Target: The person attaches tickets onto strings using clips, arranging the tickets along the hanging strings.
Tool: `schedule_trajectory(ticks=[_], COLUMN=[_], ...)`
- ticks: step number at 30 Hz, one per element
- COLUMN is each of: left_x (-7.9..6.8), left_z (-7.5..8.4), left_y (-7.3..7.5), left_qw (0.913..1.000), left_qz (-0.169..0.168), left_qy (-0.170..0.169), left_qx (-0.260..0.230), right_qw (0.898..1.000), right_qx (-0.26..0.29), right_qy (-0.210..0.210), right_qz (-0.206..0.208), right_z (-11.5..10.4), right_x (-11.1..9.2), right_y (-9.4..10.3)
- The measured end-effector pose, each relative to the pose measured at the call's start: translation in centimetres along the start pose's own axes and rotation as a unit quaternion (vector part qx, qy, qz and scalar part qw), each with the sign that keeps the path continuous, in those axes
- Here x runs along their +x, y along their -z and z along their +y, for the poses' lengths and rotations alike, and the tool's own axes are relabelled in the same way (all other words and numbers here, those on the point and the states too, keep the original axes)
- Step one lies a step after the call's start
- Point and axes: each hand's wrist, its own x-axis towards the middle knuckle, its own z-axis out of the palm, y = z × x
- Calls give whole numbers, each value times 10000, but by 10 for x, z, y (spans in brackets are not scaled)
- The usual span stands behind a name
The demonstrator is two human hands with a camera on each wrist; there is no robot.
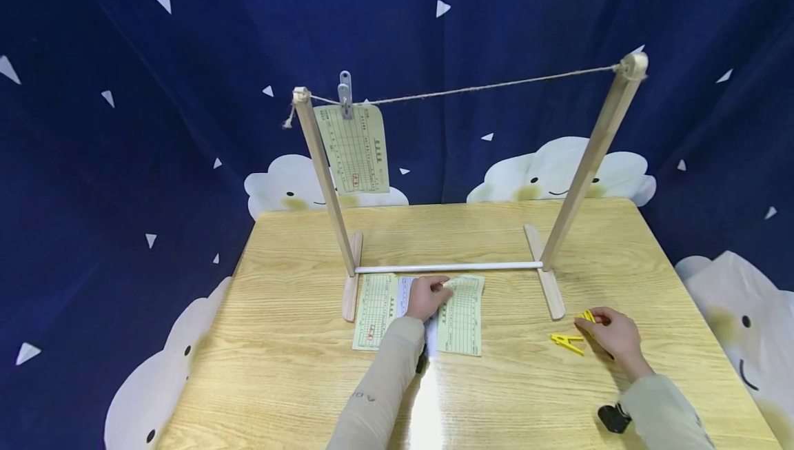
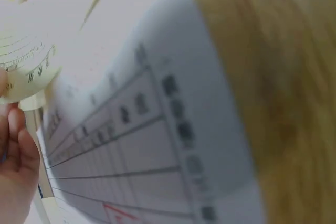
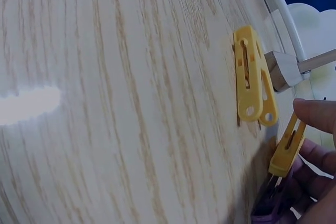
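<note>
On the desk [image 1: 527,395], your left hand [image 1: 428,298] pinches the rightmost slip [image 1: 460,319] between its fingers [image 1: 436,280]; likely flimsy, so take its edge. Your right hand [image 1: 614,333] holds a peg [image 3: 286,153], probably springy: squeeze its rear.

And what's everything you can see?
Table: 1, tan, lower middle
Curtain: 1, dark blue, cloud-patterned, behind
Posts: 2, tan, left and right
Feet: 2, tan, under posts
Rod: 1, white, between post bottoms
String: 1, tan, between post tops
Grey clip: 1, grey, string's left end
Green slips: 3, green, one hanging, two on table
Whitish slip: at least 1, white, between table's green slips
Yellow clips: 2, yellow, one on table, one held
Purple clip: 1, purple, beside held clip
Sleeves: 2, beige, bottom edge
Black gadgets: 2, black, sleeve ends
Left grip: 1, bare, pinching right slip
Right grip: 1, bare, holding yellow clip
</note>
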Motion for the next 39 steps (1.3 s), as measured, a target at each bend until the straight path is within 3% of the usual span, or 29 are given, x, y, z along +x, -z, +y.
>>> schedule_trajectory(ticks=[5, 18, 23, 28, 32, 37, 39], left_x=[-2, -1, -5, -16, -22, -22, -19], left_z=[10, 16, 23, 50, 64, 59, 48], left_y=[6, 14, 18, 30, 39, 37, 32], left_qw=[9976, 9901, 9909, 9912, 9920, 9917, 9915], left_qz=[-35, -40, -29, -11, 30, 24, 53], left_qy=[114, 317, 115, -90, -139, -17, -38], left_qx=[-680, -1366, -1343, -1321, -1251, -1287, -1299], right_qw=[9999, 9992, 9968, 9979, 9975, 9974, 9971], right_qx=[90, 345, 691, 602, 663, 678, 715], right_qy=[-86, -193, -412, -242, -230, -162, -142], right_qz=[-29, -11, -8, 50, 86, 198, 224], right_z=[-6, -13, 6, 42, 52, 49, 49], right_x=[-4, -4, 6, 24, 30, 32, 33], right_y=[2, 5, -3, -23, -31, -31, -31])
